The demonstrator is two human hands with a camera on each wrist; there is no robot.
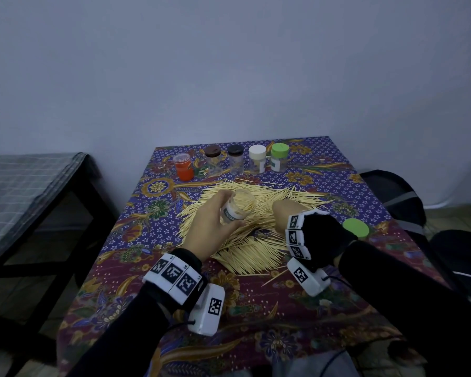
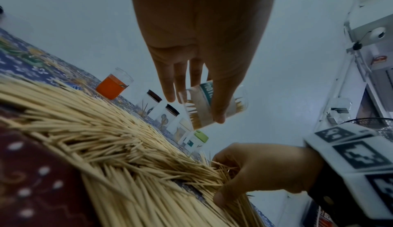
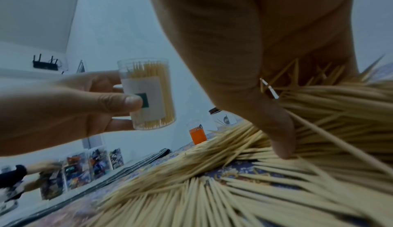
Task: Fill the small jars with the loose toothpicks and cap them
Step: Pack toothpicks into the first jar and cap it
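My left hand (image 1: 215,221) grips a clear uncapped jar (image 1: 237,209) packed with toothpicks, lifted above the pile; the jar (image 3: 149,94) has a white label. A broad heap of loose toothpicks (image 1: 245,227) covers the middle of the patterned tablecloth (image 1: 256,303). My right hand (image 1: 286,213) reaches down into the heap, its fingers (image 2: 240,177) curled round a bunch of toothpicks (image 2: 212,175). A loose green cap (image 1: 356,227) lies to the right of that hand.
Along the table's far edge stand an orange jar (image 1: 184,167), two dark-capped jars (image 1: 214,159) (image 1: 235,157), a white-capped jar (image 1: 257,159) and a green-capped jar (image 1: 280,157). A dark bench (image 1: 38,202) is on the left, a chair (image 1: 392,197) on the right.
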